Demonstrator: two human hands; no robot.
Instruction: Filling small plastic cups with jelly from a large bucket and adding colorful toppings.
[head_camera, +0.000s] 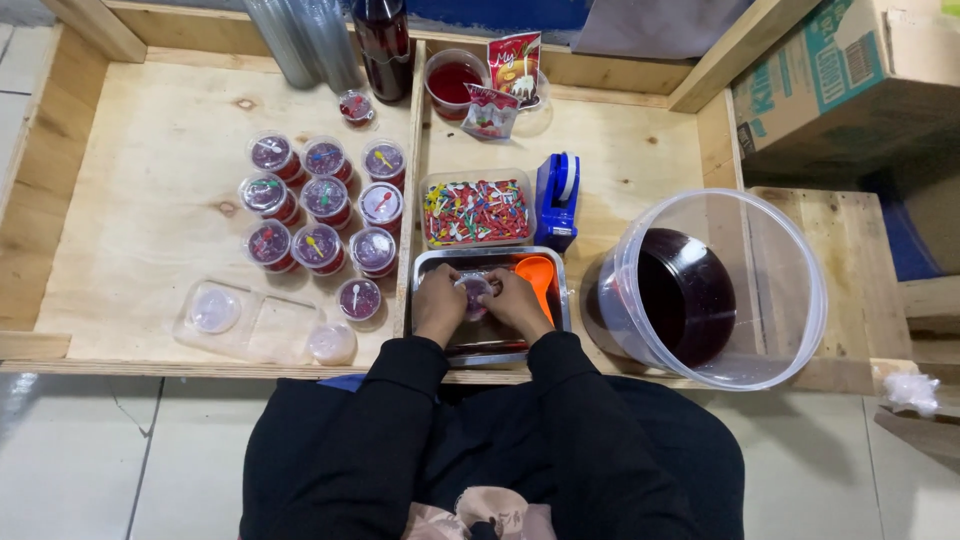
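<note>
**Q:** What do the two hands hold, and where?

**A:** At centre frame, over the metal tray, the left hand and right hand close together around one small lidded cup. The fingers curl narrowly onto its clear top; the cup sits between both palms, above the tray's dark liquid.

**Q:** Which step does this appear to be?

**A:** Judged from the pose, the lid is being pressed onto a filled cup. Whether the rim is fully seated cannot be told, as the fingers cover it.

**Q:** What surrounds the work?

**A:** An orange scoop lies in the tray at 2 o'clock from the hands. At 12 o'clock stands a clear box of coloured spoons, with a blue tape dispenser just beside it. At 10 o'clock, finished sealed cups stand in rows on the plywood bench. At 3 o'clock a large clear bucket holds dark red drink.

**Q:** What would the following move call for?

**A:** Probably even pressure around the rim, keeping the cup upright so nothing spills.
</note>
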